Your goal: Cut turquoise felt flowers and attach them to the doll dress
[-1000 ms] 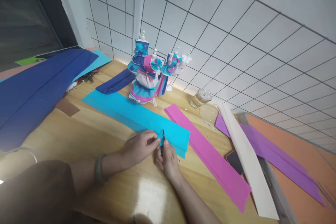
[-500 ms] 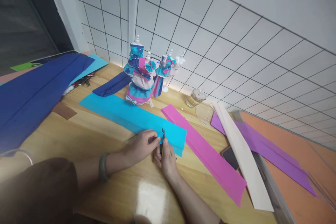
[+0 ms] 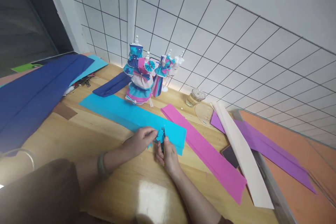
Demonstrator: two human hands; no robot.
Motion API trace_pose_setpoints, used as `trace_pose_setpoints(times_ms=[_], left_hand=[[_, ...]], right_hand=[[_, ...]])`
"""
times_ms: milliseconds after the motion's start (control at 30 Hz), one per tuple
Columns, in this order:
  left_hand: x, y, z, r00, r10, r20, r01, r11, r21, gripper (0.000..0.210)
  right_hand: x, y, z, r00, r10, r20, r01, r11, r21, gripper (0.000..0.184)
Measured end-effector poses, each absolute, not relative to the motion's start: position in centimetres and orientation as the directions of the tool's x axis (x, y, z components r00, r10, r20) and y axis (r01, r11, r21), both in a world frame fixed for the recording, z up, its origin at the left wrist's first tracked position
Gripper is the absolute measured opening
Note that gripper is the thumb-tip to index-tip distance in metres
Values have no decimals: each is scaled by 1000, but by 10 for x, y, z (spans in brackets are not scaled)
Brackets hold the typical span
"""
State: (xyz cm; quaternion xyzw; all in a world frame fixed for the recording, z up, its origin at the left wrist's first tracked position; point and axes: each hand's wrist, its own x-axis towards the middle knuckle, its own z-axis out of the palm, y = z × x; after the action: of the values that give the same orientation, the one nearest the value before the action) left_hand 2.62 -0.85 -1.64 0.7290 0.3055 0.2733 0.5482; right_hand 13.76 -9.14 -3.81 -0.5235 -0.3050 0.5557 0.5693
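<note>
My left hand (image 3: 143, 140) pinches a small blue paper piece (image 3: 160, 135) with a curved, scalloped edge. Dark scissors (image 3: 163, 136) are in my right hand (image 3: 168, 155), their tips pointing away from me beside the piece. Both hands meet over the near edge of a long blue crepe paper strip (image 3: 126, 112) that lies on the wooden table. A little blue scrap (image 3: 149, 145) shows just below my left fingers. My right fingers cover the scissor handles.
Several mini dress forms in paper dresses (image 3: 141, 80) stand by the tiled wall, near a glass cup (image 3: 195, 97). Pink (image 3: 204, 154), white (image 3: 244, 154) and purple strips (image 3: 267, 147) lie to the right, a phone (image 3: 230, 156) partly under the white one. Dark blue paper (image 3: 39, 91) covers the left.
My left hand has drawn slightly left and up from the scissors, and more of the small blue piece shows between the hands. A blue scrap now shows below the left fingers.
</note>
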Motion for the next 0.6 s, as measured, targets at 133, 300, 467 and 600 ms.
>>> trace_pose_setpoints(times_ms=[133, 300, 467, 600], left_hand=[[28, -7, -18, 667, 744, -18, 95, -62, 994, 33], [30, -7, -27, 654, 757, 4, 83, -77, 993, 30], [29, -6, -29, 650, 759, -26, 109, -60, 992, 29], [29, -7, -25, 662, 741, -117, 115, 54, 992, 29]], right_hand=[[138, -92, -39, 179, 957, -228, -256, -178, -950, 53], [136, -92, -34, 177, 967, -184, -190, -150, -970, 50], [137, -93, -35, 150, 974, -169, -179, -142, -974, 54], [138, -94, -37, 150, 970, -191, -216, -156, -964, 54]])
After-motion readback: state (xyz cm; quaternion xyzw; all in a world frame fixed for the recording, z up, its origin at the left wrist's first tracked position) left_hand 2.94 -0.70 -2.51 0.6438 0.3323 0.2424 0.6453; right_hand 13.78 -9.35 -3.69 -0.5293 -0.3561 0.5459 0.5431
